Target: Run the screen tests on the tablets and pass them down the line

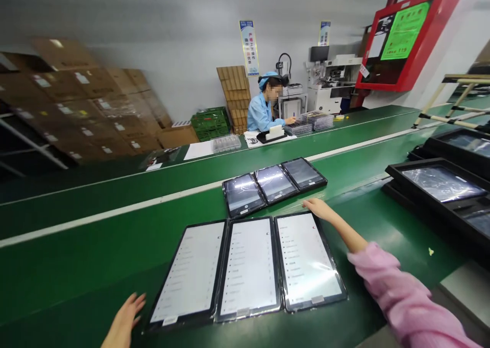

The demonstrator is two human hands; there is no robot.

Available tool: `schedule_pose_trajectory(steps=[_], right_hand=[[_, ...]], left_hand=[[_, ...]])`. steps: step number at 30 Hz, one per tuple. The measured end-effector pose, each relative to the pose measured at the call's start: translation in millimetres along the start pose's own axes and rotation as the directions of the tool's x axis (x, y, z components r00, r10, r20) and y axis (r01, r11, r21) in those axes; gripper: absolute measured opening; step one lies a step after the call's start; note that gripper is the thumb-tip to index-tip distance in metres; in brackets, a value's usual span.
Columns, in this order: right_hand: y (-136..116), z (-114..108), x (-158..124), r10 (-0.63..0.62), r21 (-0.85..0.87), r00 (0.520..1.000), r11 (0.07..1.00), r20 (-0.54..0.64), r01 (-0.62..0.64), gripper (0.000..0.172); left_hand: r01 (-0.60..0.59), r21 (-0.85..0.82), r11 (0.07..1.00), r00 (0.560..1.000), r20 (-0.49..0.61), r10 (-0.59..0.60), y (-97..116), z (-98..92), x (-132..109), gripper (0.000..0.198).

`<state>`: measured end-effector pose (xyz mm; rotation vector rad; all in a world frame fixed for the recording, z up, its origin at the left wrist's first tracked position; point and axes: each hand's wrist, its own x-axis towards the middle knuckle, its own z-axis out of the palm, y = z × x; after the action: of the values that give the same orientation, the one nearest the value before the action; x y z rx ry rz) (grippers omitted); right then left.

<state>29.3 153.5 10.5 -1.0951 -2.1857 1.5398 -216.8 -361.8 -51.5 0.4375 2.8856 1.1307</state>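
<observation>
Three tablets with lit white list screens lie side by side before me: a left tablet (189, 271), a middle tablet (250, 266) and a right tablet (308, 261). My left hand (124, 320) is beside the lower left corner of the left tablet, its fingers apart and nothing in them. My right hand (319, 208) reaches to the top edge of the right tablet, fingers stretched leftward. Whether it touches that edge, I cannot tell. Just beyond it sit three darker-screened tablets (275, 182) in a row.
Black trays with film-covered tablets (440, 182) are stacked at the right. The green bench (95, 266) has a white strip (126, 205) along it. Across it, a person in blue (260, 110) sits by stacked flat items (317, 120). Cartons (88, 103) stand behind; a red cabinet (413, 36) hangs upper right.
</observation>
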Motion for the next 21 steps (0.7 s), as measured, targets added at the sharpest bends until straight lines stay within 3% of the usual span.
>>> schedule_pose_trajectory(steps=[3,7,9,13,17,21], right_hand=[[-13,27,49,0.025,0.083,0.991,0.996,0.134,-0.036,0.034],[-3,26,63,-0.009,0.209,0.973,0.977,0.229,-0.04,0.034],[12,10,55,-0.027,0.256,0.982,0.966,0.187,-0.022,0.034],[56,-13,29,-0.024,0.319,0.998,0.947,-0.055,0.041,0.04],[94,-1,-8,-0.017,0.402,0.987,0.912,-0.162,0.082,0.056],[99,19,-38,-0.064,0.5,0.983,0.854,-0.173,0.143,0.07]], left_hand=[[0.221,-0.218,0.951,0.972,0.131,-0.196,12,23.2,18,0.083],[0.374,-0.293,0.88,0.914,0.277,-0.297,7,21.8,11,0.087],[0.401,-0.304,0.865,0.895,0.333,-0.298,-2,13.1,-4,0.086],[0.382,-0.323,0.866,0.899,0.345,-0.268,-4,3.6,-31,0.087],[0.312,-0.355,0.881,0.942,0.238,-0.238,11,13.8,-44,0.094],[0.273,-0.318,0.908,0.957,0.183,-0.223,4,17.3,-59,0.085]])
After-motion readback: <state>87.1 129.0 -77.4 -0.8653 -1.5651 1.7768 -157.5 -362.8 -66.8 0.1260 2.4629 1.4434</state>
